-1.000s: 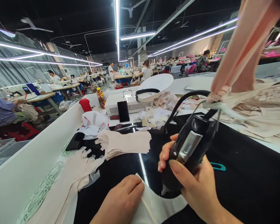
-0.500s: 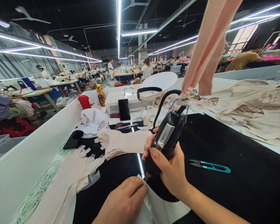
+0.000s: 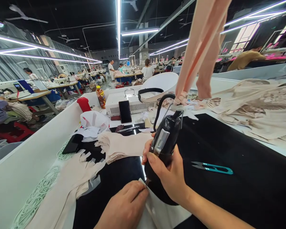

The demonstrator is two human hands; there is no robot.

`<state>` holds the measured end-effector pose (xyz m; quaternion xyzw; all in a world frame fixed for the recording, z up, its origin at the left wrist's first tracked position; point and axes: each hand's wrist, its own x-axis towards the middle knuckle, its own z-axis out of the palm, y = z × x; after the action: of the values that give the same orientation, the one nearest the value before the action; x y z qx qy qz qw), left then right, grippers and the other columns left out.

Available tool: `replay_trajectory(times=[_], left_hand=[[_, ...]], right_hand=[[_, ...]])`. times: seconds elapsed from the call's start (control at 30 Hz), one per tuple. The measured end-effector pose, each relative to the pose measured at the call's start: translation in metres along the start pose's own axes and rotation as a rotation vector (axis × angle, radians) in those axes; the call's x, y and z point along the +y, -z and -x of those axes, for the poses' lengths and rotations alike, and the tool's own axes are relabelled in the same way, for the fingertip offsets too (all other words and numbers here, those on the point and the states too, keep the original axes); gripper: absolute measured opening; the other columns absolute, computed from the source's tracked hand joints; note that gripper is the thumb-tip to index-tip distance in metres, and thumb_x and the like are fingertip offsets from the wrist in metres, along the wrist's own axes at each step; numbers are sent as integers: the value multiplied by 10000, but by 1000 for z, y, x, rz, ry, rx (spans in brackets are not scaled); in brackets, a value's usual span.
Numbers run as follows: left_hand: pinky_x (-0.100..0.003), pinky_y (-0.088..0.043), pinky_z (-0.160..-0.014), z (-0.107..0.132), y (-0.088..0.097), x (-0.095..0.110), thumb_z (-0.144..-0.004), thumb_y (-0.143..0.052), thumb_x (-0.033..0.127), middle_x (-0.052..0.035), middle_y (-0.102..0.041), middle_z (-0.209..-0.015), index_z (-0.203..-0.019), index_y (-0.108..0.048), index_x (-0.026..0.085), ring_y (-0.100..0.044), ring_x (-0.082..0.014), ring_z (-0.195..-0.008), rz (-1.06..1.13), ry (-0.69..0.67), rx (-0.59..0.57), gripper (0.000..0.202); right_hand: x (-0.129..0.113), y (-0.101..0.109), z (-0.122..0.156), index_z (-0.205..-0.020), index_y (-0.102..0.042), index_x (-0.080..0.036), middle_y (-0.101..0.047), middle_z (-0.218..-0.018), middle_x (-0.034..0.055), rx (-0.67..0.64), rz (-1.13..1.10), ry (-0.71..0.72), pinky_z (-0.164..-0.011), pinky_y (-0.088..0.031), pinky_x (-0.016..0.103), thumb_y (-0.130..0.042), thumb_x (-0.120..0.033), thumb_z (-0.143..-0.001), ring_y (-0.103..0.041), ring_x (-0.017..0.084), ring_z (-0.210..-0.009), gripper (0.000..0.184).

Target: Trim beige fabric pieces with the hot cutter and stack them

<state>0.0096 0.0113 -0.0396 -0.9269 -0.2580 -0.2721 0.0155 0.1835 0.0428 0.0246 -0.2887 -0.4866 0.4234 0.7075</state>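
Observation:
My right hand (image 3: 168, 170) is wrapped round a black corded hand tool (image 3: 165, 136) with a silver metal plate on its side. The tool's lower end is by the edge of a pale fabric piece (image 3: 165, 206). My left hand (image 3: 125, 203) pinches that edge between thumb and fingers, close to the tool. Twisted pink fabric strips (image 3: 193, 60) are tied to a wire at the tool's top and run upward. My right hand hides part of the tool's body, and its working tip is hard to make out.
Teal thread snips (image 3: 213, 168) lie right of the tool on the black work surface (image 3: 205, 140). Stacked beige pieces (image 3: 126, 144) are behind my hands, with more fabric (image 3: 62, 187) at left. A vented white box (image 3: 135, 105), phone (image 3: 125, 112) and bottle (image 3: 101, 97) stand behind.
The view has shifted slightly, so most things appear a little further left. The tool has come slightly closer to my left hand; both hands keep their grips.

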Motion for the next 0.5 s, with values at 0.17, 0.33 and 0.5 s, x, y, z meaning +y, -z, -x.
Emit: replay_trajectory(times=[0.17, 0.33, 0.5], left_hand=[[-267, -647, -974, 1, 0, 0, -1120, -380, 99, -109, -749, -1115, -1229, -666, 109, -776, -187, -1040, -25, -10, 16, 306], [-277, -644, -982, 5, 1, -2, -1122, -399, 118, -121, -740, -1147, -1237, -683, 123, -776, -206, -1081, -35, -22, -14, 306], [-283, -649, -968, 5, 4, -2, -1135, -380, 138, -124, -746, -1154, -1226, -686, 131, -780, -215, -1084, -42, -18, -16, 319]], right_hand=[[-4, 1, 1, -972, -596, -264, -643, -789, -48, -1, -28, 3, -598, -564, 257, -804, -244, -889, -599, 119, -621, 225], [-7, 7, 3, -1010, -617, -273, -655, -803, -41, 0, -75, 35, -590, -567, 243, -856, -303, -890, -595, 115, -622, 269], [-5, 10, 8, -974, -628, -261, -651, -807, -27, -8, -85, 24, -585, -570, 254, -855, -397, -909, -584, 118, -614, 272]])
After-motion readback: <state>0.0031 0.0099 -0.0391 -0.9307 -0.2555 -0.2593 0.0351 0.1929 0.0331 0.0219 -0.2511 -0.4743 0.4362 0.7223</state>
